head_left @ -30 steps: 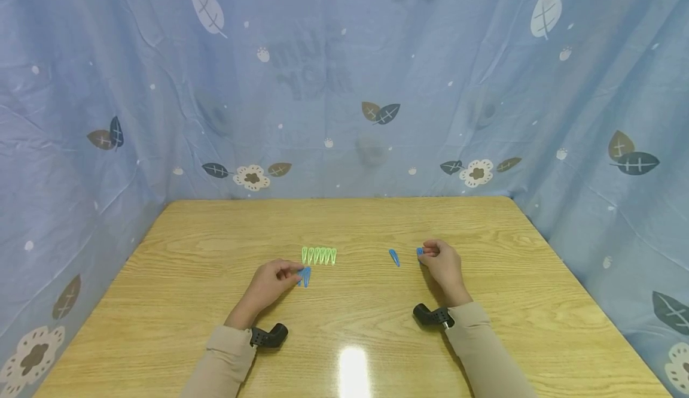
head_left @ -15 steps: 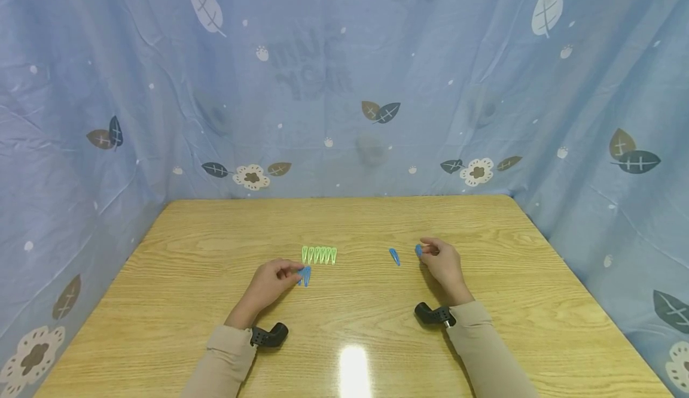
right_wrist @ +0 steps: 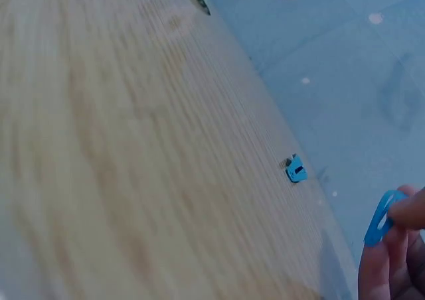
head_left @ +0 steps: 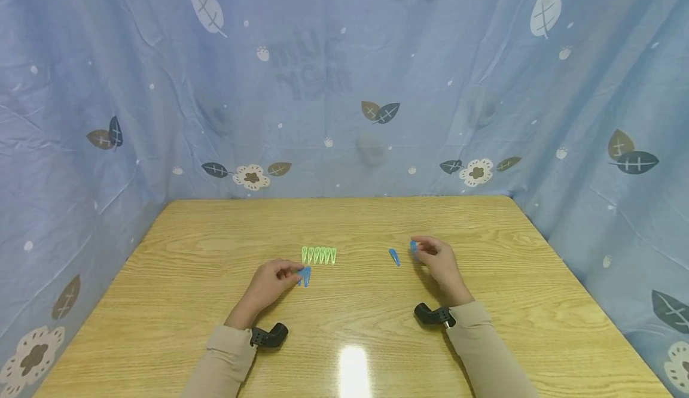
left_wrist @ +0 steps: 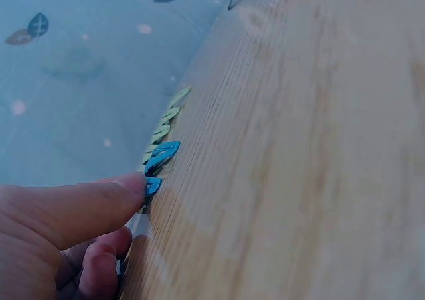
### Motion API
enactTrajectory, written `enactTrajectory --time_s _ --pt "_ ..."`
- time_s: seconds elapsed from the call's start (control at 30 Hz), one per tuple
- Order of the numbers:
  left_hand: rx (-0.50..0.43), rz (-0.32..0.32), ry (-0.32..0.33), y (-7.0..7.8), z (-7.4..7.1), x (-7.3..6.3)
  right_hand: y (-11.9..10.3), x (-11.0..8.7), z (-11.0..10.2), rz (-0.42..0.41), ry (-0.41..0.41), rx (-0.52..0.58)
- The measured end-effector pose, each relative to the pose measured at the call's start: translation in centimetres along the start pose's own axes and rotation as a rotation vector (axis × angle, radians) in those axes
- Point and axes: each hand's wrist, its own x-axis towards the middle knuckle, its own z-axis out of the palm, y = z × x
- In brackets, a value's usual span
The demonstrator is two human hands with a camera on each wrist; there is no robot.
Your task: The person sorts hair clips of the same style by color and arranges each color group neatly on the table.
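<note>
My left hand [head_left: 274, 278] rests low over the table, thumb and forefinger pinching a blue snap hair clip [left_wrist: 153, 186] that is partly covered by the fingers. Right beside it lies another blue hair clip [head_left: 307, 276]. Just behind these, several light green hair clips [head_left: 319, 255] form a neat row. Between thumb and fingers, my right hand [head_left: 440, 264] holds a blue hair clip [right_wrist: 382, 219], raised off the table. A single blue hair clip [head_left: 395, 257] lies tilted on the wood, to the left of the right hand.
The wooden table [head_left: 355, 308] carries a bright light reflection near its front. A blue curtain [head_left: 334, 87] with leaf and flower prints hangs behind and at both sides. Each wrist wears a black camera mount [head_left: 271, 335].
My right hand has lifted its blue hair clip off the table and shifted it slightly to the left and away. My left hand stays where it was.
</note>
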Motion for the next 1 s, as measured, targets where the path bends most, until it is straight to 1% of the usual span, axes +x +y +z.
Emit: enactTrajectory --time_s 0.17,0.4,0.63,0.83,1.0 --pt "0.004 0.004 0.002 -0.1 0.0 0.0 -0.4 -0.1 0.3 0.037 -0.058 0.084" --pt "0.001 0.004 0.002 -0.1 0.0 0.0 -0.8 -0.4 1.5 0.047 -0.112 0.173" --pt "0.000 -0.003 -0.004 -0.1 0.0 0.0 -1.4 -1.1 3.1 0.024 -0.178 0.196" --pt "-0.004 0.000 -0.009 -0.1 0.0 0.0 -1.8 -1.7 4.7 0.040 -0.188 0.205" --pt "-0.007 0.000 -0.004 0.0 0.0 0.0 -2.1 -2.3 5.8 0.051 -0.215 0.186"
